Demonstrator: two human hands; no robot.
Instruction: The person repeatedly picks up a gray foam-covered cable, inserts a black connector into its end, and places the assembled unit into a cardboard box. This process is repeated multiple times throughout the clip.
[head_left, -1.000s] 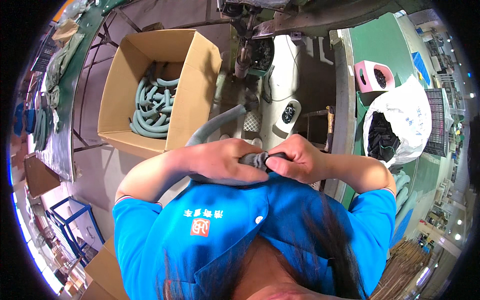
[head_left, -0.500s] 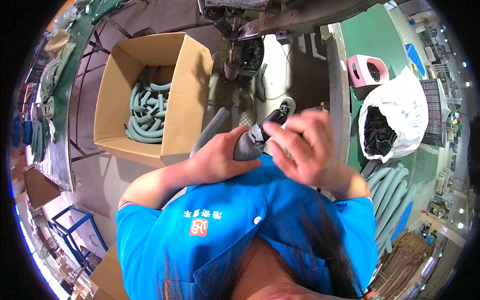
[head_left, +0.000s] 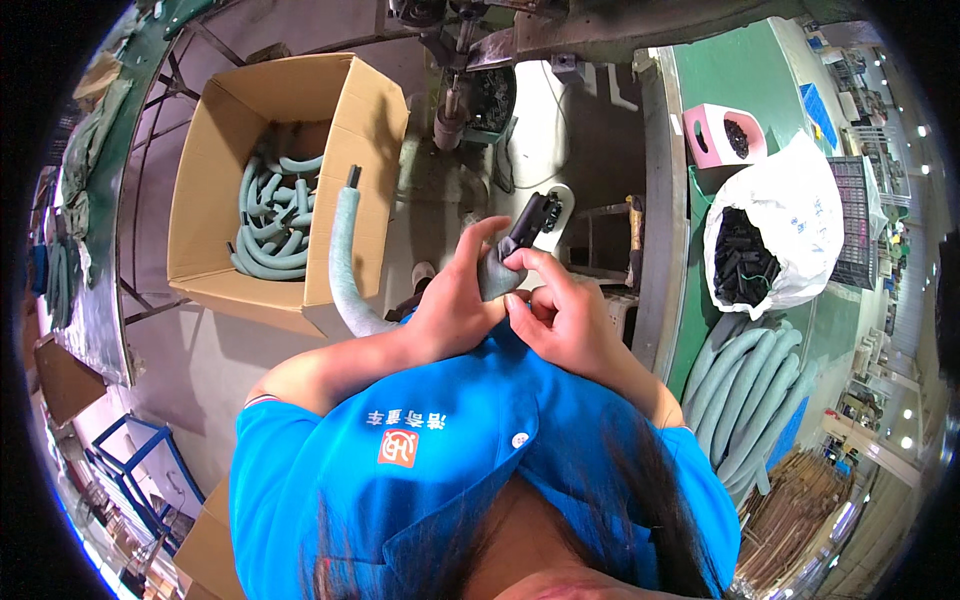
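A bent tube in a grey foam sleeve (head_left: pixel 345 265) curves up from beside my left forearm, with a short dark tip at its upper end. My left hand (head_left: pixel 450 300) is closed around the tube's other end in front of my chest. A black fitting (head_left: pixel 528 222) sticks out of the grey sleeve there, pointing up and away from me. My right hand (head_left: pixel 565 310) pinches the sleeve's edge at the base of this fitting, fingers and thumb close to my left hand. The part of the tube between is hidden behind my left hand and forearm.
A cardboard box (head_left: pixel 355 225) with several grey tubes stands at the left. At the right, a green table (head_left: pixel 725 75) bears a pink bin (head_left: pixel 702 135), a white sack (head_left: pixel 810 215) of black pieces and a bundle of grey tubes (head_left: pixel 750 390). A machine (head_left: pixel 500 45) stands ahead.
My right hand has come in from its blurred position to pinch the sleeve beside the fitting. The tube's free end has swung left, and the fitting now points more upright.
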